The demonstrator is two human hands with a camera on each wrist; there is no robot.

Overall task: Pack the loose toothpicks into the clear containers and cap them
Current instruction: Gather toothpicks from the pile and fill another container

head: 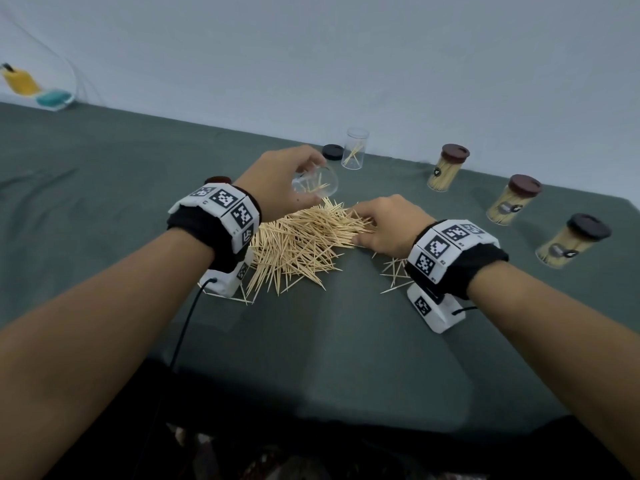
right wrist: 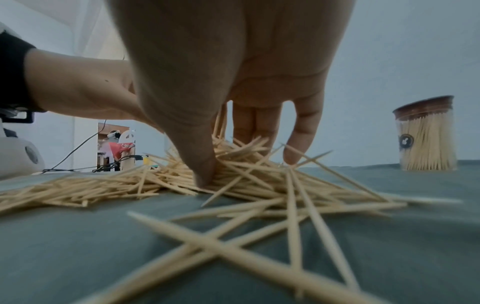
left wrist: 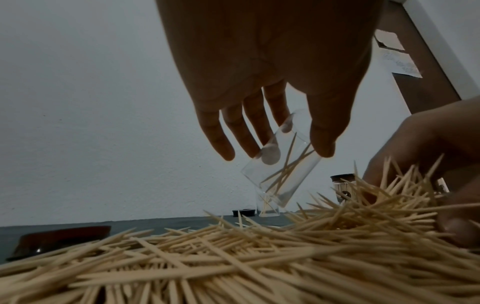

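Note:
A big pile of loose toothpicks (head: 301, 244) lies on the green cloth. My left hand (head: 304, 181) grips a clear container (head: 317, 183), lifted and tilted above the pile's far edge. The left wrist view shows a few toothpicks inside this container (left wrist: 280, 170), with thumb and fingers of my left hand (left wrist: 285, 148) on its walls. My right hand (head: 360, 225) reaches into the pile's right side. Its thumb and fingers (right wrist: 254, 127) pinch a bunch of toothpicks (right wrist: 233, 164). A second clear container (head: 355, 148) stands upright behind, uncapped, with a few toothpicks inside.
A black cap (head: 332, 152) lies beside the upright container, and a brown cap (left wrist: 62, 238) lies left of the pile. Three filled, capped containers (head: 448, 168) (head: 512, 199) (head: 571, 240) stand in a row at the right. Stray toothpicks (head: 394, 275) lie under my right wrist.

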